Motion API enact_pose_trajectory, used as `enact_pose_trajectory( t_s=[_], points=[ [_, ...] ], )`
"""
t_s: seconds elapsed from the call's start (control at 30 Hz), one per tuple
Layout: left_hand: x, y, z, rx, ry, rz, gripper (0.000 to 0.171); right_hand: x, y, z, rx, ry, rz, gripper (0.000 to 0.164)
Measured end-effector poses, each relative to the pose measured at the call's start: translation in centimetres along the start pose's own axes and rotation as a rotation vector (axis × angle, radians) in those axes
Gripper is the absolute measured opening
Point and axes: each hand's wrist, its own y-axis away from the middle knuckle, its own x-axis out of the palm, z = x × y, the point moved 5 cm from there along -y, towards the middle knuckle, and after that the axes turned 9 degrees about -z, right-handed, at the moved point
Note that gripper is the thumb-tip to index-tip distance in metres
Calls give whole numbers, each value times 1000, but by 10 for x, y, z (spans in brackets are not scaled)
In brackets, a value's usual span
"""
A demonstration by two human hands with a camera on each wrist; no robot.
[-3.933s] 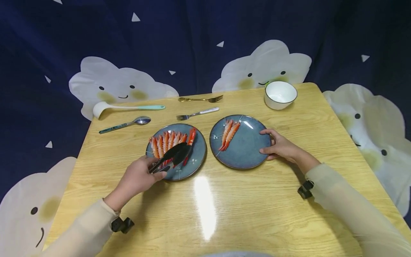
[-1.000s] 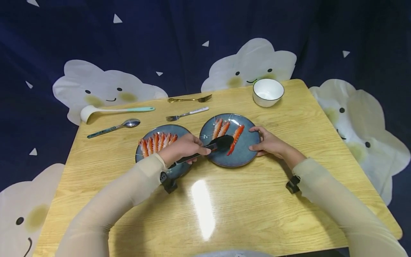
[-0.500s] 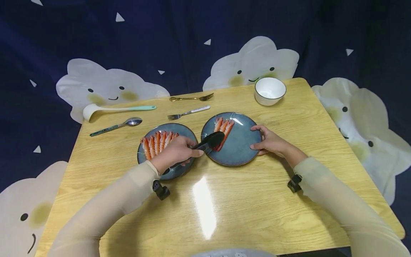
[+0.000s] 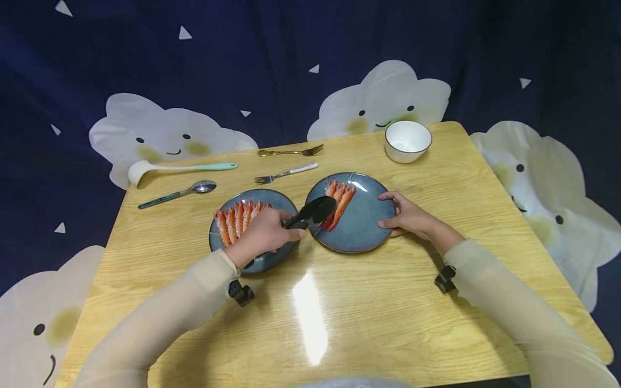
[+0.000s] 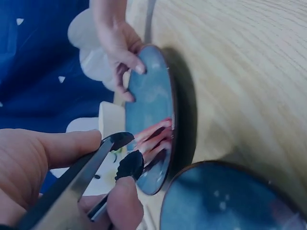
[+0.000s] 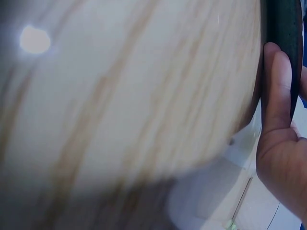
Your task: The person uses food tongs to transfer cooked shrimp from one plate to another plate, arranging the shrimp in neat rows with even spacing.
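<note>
My left hand (image 4: 264, 231) grips a pair of tongs with black heads (image 4: 320, 209), reaching across the left blue plate (image 4: 285, 202). In the left wrist view the tong heads (image 5: 130, 165) stand apart with nothing between them, close beside the shrimp. Three red-and-white shrimp (image 4: 341, 200) lie side by side on the left part of the right blue plate (image 4: 364, 229). My right hand (image 4: 411, 216) holds that plate by its right rim, thumb on top. A row of several shrimp (image 4: 235, 220) lies on the left plate, partly hidden by my left hand.
Behind the plates lie a white-handled fork (image 4: 286, 173), a gold fork (image 4: 291, 152), a spoon (image 4: 179, 194) and a ladle with a mint handle (image 4: 181, 167). A white bowl (image 4: 408, 141) stands at the back right of the wooden table (image 4: 388, 312).
The tongs carried a shrimp from the left plate to the right plate and set it beside the other two. They then released it and drew back left. The right hand kept its hold.
</note>
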Motion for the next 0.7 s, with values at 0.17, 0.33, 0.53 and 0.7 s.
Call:
enact_pose_trajectory(
  t_s=[0.17,0.33,0.53,0.7],
  points=[
    [-26,12,12,47,-43,-64,58,3,-2,0,2,1,10,74],
    [-56,23,34,57,-124,-138,46,-1,-1,-2,5,16,1,74],
    [-75,41,63,39,-270,-197,52,-1,-1,1,-5,16,19,72],
    [-76,54,78,34,-363,-217,57,-1,-2,1,-1,32,24,72]
  ],
)
